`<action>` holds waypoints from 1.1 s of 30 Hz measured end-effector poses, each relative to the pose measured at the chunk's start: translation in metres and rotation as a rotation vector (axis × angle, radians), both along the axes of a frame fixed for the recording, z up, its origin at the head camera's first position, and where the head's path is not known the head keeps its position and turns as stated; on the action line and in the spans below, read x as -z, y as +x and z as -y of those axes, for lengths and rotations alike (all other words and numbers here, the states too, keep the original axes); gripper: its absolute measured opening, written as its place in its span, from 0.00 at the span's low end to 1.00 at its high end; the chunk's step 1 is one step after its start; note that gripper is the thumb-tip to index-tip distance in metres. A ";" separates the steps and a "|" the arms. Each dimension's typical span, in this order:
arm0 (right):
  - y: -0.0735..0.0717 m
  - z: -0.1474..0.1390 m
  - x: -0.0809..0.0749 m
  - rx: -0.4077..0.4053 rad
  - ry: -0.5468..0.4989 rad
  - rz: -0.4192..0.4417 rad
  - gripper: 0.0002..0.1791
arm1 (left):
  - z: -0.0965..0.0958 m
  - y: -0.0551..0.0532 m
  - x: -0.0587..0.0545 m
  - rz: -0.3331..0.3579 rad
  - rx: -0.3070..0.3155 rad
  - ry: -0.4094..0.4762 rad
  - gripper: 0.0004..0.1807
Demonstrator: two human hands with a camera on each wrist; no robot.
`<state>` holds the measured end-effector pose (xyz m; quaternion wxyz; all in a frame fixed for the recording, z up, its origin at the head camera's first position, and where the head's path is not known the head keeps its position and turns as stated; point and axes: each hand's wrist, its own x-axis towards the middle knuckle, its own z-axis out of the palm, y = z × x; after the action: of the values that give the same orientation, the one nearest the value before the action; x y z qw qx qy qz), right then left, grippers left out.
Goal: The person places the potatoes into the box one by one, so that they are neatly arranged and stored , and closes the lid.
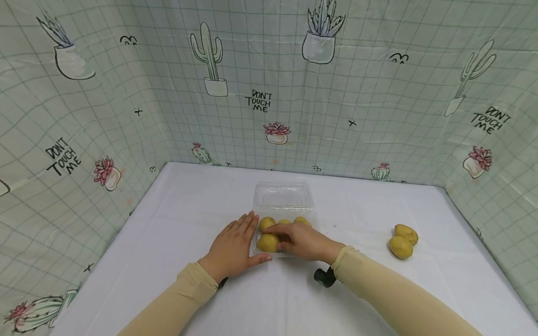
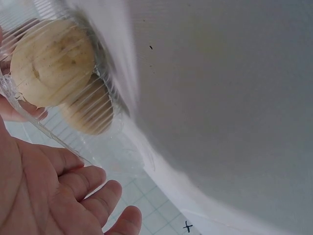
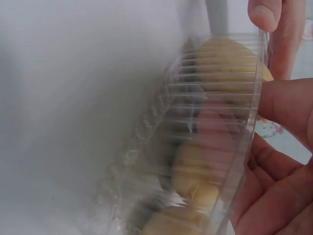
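A clear plastic clamshell box (image 1: 282, 201) lies with its lid thrown back, and several yellow potatoes (image 1: 266, 224) sit in its base. My right hand (image 1: 306, 241) reaches into the base from the right. Its thumb and index finger pinch the front-left potato (image 1: 267, 243), which shows through the ribbed wall in the left wrist view. Along the left side of the box, my left hand (image 1: 233, 243) has its fingers straight and its thumb stretched toward the front edge. Part of the base is hidden under the right hand.
Two more potatoes (image 1: 401, 247) rest together on the white tabletop (image 1: 336, 308), well to the right of the box. A grid-patterned cloth (image 1: 353, 98) with cactus drawings stands behind the table and along both sides.
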<state>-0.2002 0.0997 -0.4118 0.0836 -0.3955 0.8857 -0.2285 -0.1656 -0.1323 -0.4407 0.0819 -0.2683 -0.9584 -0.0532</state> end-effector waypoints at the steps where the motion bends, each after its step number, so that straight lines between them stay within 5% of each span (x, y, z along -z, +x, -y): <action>1: 0.000 0.000 0.000 -0.001 -0.005 0.002 0.25 | 0.000 0.000 0.000 0.000 0.000 -0.001 0.57; 23: -0.002 0.000 0.003 -0.001 -0.016 0.020 0.25 | 0.000 0.000 0.001 0.010 -0.005 -0.001 0.57; 33: -0.003 -0.009 -0.004 -0.014 -0.121 0.039 0.24 | 0.000 0.000 -0.001 0.014 -0.003 0.009 0.57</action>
<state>-0.2029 0.1083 -0.4082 0.0784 -0.4013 0.8657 -0.2888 -0.1655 -0.1322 -0.4401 0.0762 -0.2660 -0.9591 -0.0593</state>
